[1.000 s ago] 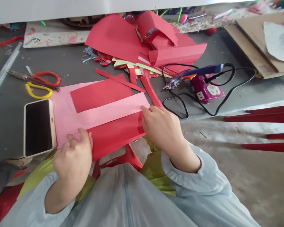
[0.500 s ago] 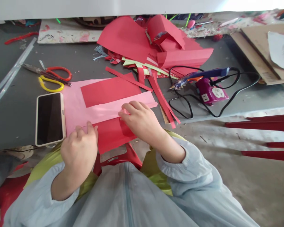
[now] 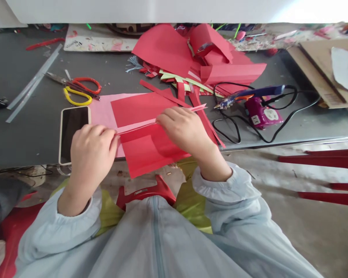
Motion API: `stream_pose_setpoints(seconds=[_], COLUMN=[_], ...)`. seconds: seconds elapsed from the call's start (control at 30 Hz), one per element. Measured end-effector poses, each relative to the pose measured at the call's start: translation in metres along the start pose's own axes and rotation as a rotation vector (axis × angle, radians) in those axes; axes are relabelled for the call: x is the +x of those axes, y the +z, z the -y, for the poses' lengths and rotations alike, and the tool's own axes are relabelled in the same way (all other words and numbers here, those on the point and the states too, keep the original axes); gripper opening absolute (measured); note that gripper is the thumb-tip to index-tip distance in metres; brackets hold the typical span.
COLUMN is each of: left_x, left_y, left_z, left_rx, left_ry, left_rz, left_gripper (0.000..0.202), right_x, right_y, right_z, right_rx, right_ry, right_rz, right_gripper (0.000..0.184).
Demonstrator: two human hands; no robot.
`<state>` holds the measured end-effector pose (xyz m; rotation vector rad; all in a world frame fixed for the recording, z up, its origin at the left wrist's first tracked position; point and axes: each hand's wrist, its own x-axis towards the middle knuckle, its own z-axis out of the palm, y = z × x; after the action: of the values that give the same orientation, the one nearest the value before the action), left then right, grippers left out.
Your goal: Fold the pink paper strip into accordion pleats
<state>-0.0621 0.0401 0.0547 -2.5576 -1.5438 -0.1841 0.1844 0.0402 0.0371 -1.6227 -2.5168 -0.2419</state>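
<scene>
Between my two hands a sheet of red paper (image 3: 145, 156) is pinched along its far edge, where a narrow pink fold shows. Its near part hangs past the table's edge. My left hand (image 3: 93, 148) is closed on the left end of that edge, partly over the phone. Toward the other end, my right hand (image 3: 185, 127) pinches the same edge, fingertips partly hidden. Beneath lies a pink sheet (image 3: 102, 110), with a flat red paper piece (image 3: 142, 108) on top of it.
A phone (image 3: 72, 135) and scissors (image 3: 78, 90) with red and yellow handles lie left. Clear sticks (image 3: 36, 83) are beyond them. Red paper scraps (image 3: 165, 48) pile at the back. A blue glue gun (image 3: 252, 94), its black cord and a purple socket block (image 3: 262, 114) stand right.
My left hand has moved up onto the red paper's edge, closing on it. The far edge has been lifted, and the wide pink strip now shows only as a thin fold. The view has shifted slightly.
</scene>
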Motion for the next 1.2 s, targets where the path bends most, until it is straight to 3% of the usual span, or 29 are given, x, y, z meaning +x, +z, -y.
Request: stream_pose_setpoints(seconds=[0.23,0.37,0.5,0.6,0.9,1.2], left_x=[0.013,0.016,0.018,0.020,0.024,0.022], left_y=[-0.015,-0.023,-0.017,-0.007,0.006,0.015], left_z=[0.008,0.013,0.022,0.025,-0.005,-0.006], left_rx=[-0.400,-0.665,-0.704,-0.654,-0.450,-0.430], left_ry=[-0.202,-0.336,-0.333,-0.269,-0.126,-0.063], left_rz=[-0.206,-0.074,0.196,0.277,0.205,0.180], left_gripper=[0.025,0.024,0.024,0.022,0.016,0.013], right_x=[0.010,0.009,0.010,0.014,0.018,0.014], right_y=[-0.040,-0.051,-0.036,-0.019,0.005,0.011], right_z=[-0.010,-0.017,-0.024,-0.028,-0.023,-0.018], right_rx=[0.244,0.386,0.487,0.520,0.490,0.531], right_ry=[0.135,0.163,0.099,0.053,0.027,0.007], right_rz=[-0.078,0.029,0.139,0.221,0.245,0.191], right_gripper=[0.035,0.024,0.015,0.016,0.016,0.013])
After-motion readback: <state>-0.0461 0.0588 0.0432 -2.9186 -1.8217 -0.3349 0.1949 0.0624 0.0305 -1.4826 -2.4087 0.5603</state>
